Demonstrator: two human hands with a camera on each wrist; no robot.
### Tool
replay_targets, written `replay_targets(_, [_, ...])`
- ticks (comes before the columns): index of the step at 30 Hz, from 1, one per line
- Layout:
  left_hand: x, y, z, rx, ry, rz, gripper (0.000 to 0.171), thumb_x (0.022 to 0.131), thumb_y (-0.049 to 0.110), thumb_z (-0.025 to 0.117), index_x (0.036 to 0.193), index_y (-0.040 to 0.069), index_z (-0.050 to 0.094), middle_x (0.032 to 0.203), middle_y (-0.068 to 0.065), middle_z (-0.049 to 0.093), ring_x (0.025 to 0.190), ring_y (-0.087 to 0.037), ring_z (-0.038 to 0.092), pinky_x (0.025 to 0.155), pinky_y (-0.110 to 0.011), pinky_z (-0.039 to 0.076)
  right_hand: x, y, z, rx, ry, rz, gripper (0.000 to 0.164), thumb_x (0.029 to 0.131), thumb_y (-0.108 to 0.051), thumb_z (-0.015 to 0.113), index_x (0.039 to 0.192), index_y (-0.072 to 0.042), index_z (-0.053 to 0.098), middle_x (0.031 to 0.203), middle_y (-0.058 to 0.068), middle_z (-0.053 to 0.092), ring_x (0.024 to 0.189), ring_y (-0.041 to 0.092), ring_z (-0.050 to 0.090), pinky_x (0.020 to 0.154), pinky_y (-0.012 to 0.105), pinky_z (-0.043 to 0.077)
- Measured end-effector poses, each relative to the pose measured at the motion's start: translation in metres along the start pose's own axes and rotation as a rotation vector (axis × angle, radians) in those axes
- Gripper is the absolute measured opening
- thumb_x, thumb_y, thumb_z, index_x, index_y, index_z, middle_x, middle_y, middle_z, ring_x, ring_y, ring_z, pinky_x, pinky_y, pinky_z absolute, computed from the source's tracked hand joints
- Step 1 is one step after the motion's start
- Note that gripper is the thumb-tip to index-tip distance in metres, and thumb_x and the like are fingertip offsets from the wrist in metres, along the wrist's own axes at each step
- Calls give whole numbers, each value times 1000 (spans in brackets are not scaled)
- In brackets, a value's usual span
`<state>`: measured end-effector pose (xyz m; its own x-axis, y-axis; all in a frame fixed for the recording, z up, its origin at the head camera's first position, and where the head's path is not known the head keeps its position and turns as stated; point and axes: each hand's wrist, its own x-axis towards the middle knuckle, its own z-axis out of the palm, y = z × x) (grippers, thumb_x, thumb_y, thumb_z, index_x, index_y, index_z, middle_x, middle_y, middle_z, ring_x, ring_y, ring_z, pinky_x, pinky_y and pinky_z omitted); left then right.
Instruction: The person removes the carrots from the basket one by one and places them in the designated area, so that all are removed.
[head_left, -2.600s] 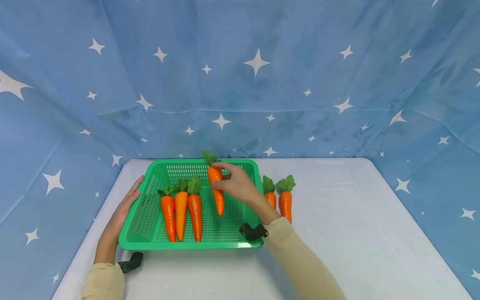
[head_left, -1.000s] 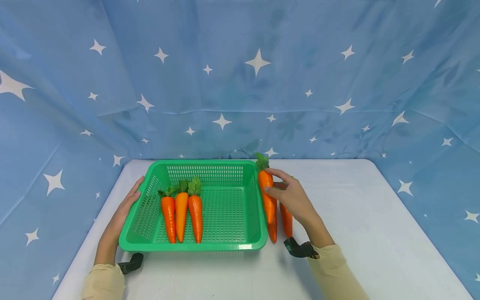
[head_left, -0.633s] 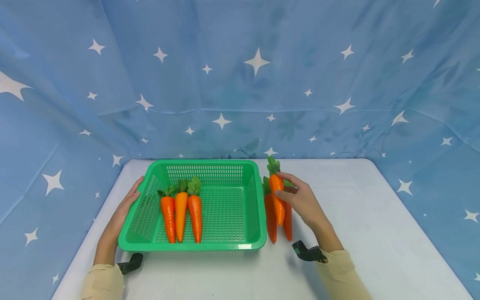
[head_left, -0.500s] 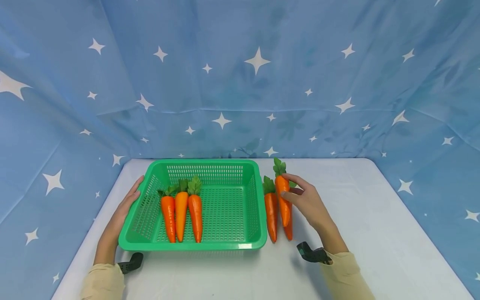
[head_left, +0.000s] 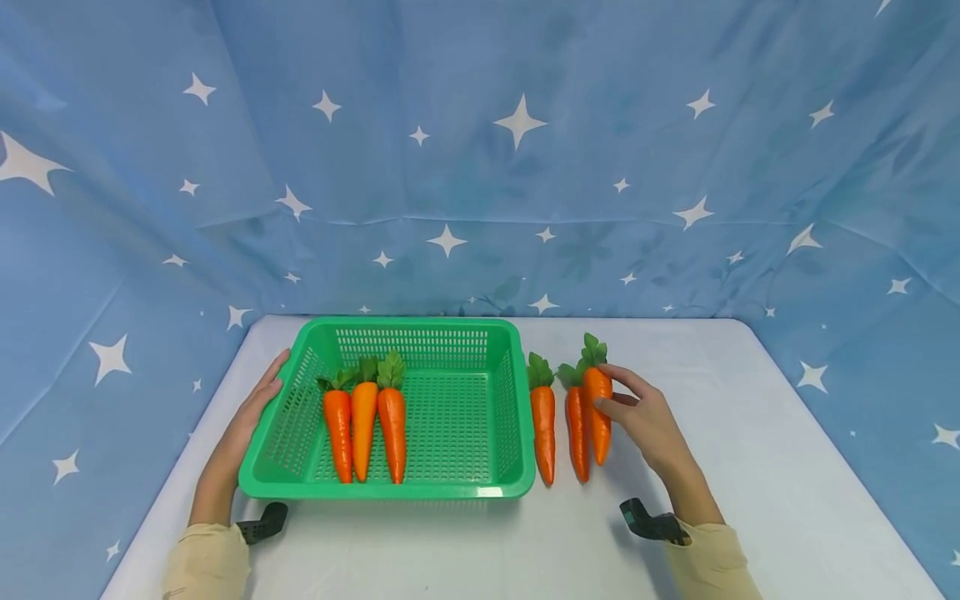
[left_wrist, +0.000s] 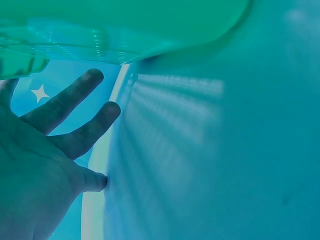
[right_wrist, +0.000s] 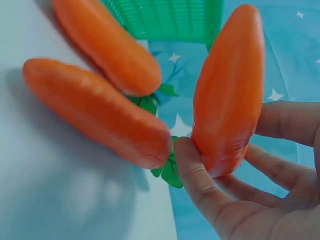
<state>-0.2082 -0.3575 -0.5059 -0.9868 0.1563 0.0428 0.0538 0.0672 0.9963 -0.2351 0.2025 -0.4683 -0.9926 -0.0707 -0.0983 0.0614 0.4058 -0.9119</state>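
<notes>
A carrot with a leafy green top is pinched between the thumb and fingers of my right hand. The right wrist view shows this carrot raised off the table, its tip pointing up in that picture. Just left of it, two more carrots lie on the table. My left hand lies along the left side of a green slotted basket. In the left wrist view, this hand's fingers are spread and fairly straight below the basket's rim. Three carrots lie side by side in the basket's left half.
The table has a white top, with more bare surface to the right of the carrots and in front of the basket. A blue curtain with white stars hangs behind and at both sides. Each wrist wears a black camera mount.
My right hand has carried its carrot out of the basket, over the right rim and rightward past the two carrots on the table, lowering it lately. The left hand has stayed at the basket.
</notes>
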Motion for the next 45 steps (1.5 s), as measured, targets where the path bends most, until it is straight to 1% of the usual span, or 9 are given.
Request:
replay_targets(2, [0, 0, -1, 0, -2, 7, 64, 120, 40, 28, 174, 22, -1, 179, -5, -15, 151, -1, 11, 105, -13, 28, 0, 4, -1, -7, 5, 14, 60, 105, -13, 65, 162, -7, 46, 168, 22, 35, 144, 48, 46, 110, 61, 44])
replay_targets(4, [0, 0, -1, 0, -4, 14, 64, 120, 39, 27, 174, 20, -2, 179, -6, -15, 152, -1, 9, 106, -13, 26, 0, 8, -3, -9, 5, 26, 60, 106, -13, 64, 163, -7, 45, 168, 23, 34, 144, 49, 45, 110, 62, 44])
replay_targets(11, [-1, 1, 2, 9, 12, -9, 64, 120, 42, 28, 175, 25, 1, 179, -3, -13, 154, -5, 6, 104, -13, 28, 2, 20, -6, -29, 19, 59, 62, 106, -13, 64, 164, -8, 43, 169, 23, 33, 146, 49, 43, 111, 65, 41])
replay_targets(20, [-1, 2, 2, 13, 16, -8, 64, 120, 42, 28, 175, 25, 1, 179, -3, -14, 155, -6, 4, 105, -13, 26, 1, 27, -12, -64, 27, 65, 62, 106, -12, 63, 164, -7, 42, 168, 26, 31, 145, 52, 43, 108, 63, 44])
replay_targets(25, [-1, 2, 3, 13, 19, -16, 64, 119, 43, 28, 175, 26, 1, 179, -3, -13, 155, -7, 5, 104, -13, 27, 3, 32, -17, -93, 22, 83, 62, 106, -12, 62, 164, -8, 42, 169, 26, 31, 145, 52, 42, 109, 65, 42])
replay_targets(32, [-1, 2, 3, 6, 16, -11, 64, 119, 42, 28, 175, 25, 0, 179, -3, -14, 156, -7, 3, 105, -13, 27, 6, 38, -21, -95, -8, 82, 60, 105, -10, 61, 163, -8, 44, 168, 25, 33, 146, 52, 39, 111, 69, 38])
replay_targets(38, [0, 0, 2, 7, 14, -2, 64, 120, 42, 28, 175, 24, 0, 179, -2, -14, 155, -5, 3, 106, -12, 26, 9, 42, -21, -120, -25, 87, 60, 104, -8, 59, 163, -7, 43, 167, 28, 33, 147, 55, 37, 109, 70, 38])
replay_targets(41, [0, 0, 2, 4, 11, -5, 64, 120, 41, 28, 175, 25, 0, 179, -2, -15, 154, -4, 5, 105, -13, 27, 10, 44, -18, -123, -21, 78, 61, 104, -8, 59, 163, -7, 43, 168, 27, 33, 147, 55, 37, 109, 69, 39])
replay_targets(45, [0, 0, 1, 0, 12, -3, 64, 120, 40, 27, 174, 23, -1, 179, -3, -16, 155, -4, 4, 106, -13, 26, 11, 46, -13, -136, -1, 53, 60, 104, -7, 61, 162, -7, 44, 166, 27, 37, 146, 54, 40, 107, 66, 43])
